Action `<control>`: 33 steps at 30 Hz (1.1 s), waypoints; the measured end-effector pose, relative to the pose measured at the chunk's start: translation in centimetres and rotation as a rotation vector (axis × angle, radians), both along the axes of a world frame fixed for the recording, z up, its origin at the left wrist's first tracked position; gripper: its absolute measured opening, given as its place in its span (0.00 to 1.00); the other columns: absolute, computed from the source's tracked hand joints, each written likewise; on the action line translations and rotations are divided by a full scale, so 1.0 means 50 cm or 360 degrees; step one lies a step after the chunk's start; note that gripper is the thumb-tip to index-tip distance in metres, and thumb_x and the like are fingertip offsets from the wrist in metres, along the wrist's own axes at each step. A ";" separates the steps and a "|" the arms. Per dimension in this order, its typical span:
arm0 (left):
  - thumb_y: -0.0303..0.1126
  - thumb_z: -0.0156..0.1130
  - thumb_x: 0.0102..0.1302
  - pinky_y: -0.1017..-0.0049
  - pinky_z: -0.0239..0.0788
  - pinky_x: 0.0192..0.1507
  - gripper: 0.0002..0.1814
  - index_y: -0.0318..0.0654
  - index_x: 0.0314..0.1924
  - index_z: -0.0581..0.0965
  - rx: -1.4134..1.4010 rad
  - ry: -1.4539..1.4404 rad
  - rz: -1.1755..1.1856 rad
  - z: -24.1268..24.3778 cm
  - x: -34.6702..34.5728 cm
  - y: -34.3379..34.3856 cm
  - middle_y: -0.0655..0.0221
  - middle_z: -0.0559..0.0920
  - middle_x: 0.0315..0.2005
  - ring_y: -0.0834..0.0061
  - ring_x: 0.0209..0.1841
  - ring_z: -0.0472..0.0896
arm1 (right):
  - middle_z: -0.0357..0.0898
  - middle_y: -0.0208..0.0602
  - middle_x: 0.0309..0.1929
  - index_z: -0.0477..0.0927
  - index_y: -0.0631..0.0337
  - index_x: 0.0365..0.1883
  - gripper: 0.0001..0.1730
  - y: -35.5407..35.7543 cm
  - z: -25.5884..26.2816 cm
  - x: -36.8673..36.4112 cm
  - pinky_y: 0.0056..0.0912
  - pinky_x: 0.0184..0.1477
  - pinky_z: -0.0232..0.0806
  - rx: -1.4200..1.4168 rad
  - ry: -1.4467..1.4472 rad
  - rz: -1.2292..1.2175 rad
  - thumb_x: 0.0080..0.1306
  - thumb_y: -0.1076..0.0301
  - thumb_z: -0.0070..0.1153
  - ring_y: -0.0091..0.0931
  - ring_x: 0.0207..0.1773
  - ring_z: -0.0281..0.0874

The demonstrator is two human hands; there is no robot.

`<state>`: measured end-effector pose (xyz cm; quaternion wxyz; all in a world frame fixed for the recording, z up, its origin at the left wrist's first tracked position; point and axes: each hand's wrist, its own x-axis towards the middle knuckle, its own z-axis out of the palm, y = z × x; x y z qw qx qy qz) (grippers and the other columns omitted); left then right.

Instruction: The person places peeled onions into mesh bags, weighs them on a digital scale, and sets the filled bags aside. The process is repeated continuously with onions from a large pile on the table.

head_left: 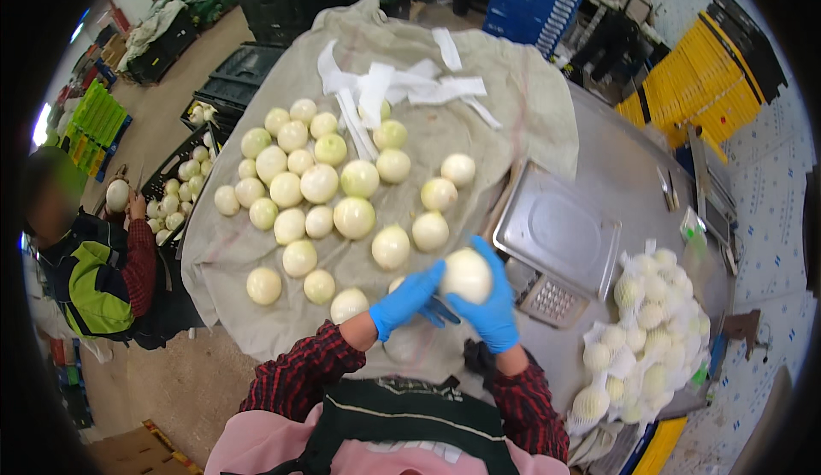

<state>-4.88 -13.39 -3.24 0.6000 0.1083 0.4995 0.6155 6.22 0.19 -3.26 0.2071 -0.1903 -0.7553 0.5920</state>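
Observation:
A large peeled white onion (467,276) is in my right hand (490,314), which wears a blue glove and wraps around it from the right and below. My left hand (410,298), gloved in blue too, is beside the onion with its fingers apart, and its upper edge comes close to the onion's left side. Whether it touches is hard to tell. Partly behind my left wrist sits another peeled onion (349,306). Many more peeled onions (319,183) lie loose on a beige cloth (513,109) spread over the metal table.
White netting strips (410,84) lie at the back. To the right are a scale with a steel pan (555,225) and a keypad (553,302), netted onions (648,340) and a knife (666,189). A co-worker (96,263) holds an onion beside a black crate (183,186).

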 end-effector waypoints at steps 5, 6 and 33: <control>0.45 0.51 0.70 0.79 0.72 0.39 0.23 0.36 0.56 0.74 0.0111 0.0643 -0.0008 -0.008 -0.180 0.055 0.63 0.80 0.46 0.76 0.39 0.82 | 0.66 0.47 0.57 0.61 0.62 0.65 0.50 0.303 -0.054 0.022 0.38 0.60 0.63 0.0742 -0.0234 -0.0565 0.43 0.64 0.70 0.38 0.58 0.68; 0.42 0.55 0.68 0.78 0.71 0.42 0.19 0.36 0.50 0.78 0.0101 0.0789 0.0192 0.001 -0.226 0.065 0.65 0.81 0.44 0.79 0.39 0.80 | 0.65 0.48 0.58 0.61 0.62 0.65 0.50 0.355 -0.063 0.037 0.38 0.61 0.62 0.0911 -0.0333 -0.0612 0.43 0.63 0.70 0.39 0.59 0.67; 0.62 0.65 0.45 0.54 0.50 0.65 0.51 0.54 0.68 0.59 -0.0669 0.2317 -0.0348 -0.241 -1.011 0.372 0.53 0.71 0.58 0.52 0.62 0.67 | 0.77 0.53 0.48 0.63 0.48 0.67 0.44 0.647 -0.247 -0.983 0.36 0.51 0.68 0.1179 -0.0554 0.0048 0.49 0.67 0.64 0.44 0.49 0.77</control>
